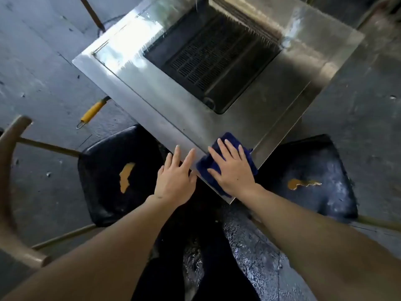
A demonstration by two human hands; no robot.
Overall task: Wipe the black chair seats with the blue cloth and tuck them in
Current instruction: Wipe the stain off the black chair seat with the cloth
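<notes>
A blue cloth [225, 141] lies on the near corner of a steel table [152, 114]. My right hand [232, 170] presses flat on the cloth, fingers spread. My left hand [175, 177] rests flat on the table edge just left of it, holding nothing. A black chair seat [102, 170] with a torn orange patch stands to the left, partly under the table edge. A second black chair seat [308, 164], also torn, stands to the right of the corner.
The left chair's curved wooden backrest [8, 192] arcs along the left edge. A yellow-handled tool [92, 111] lies on the grey floor by the table. A black grill recess [217, 61] sits in the table's middle. The floor below me looks wet.
</notes>
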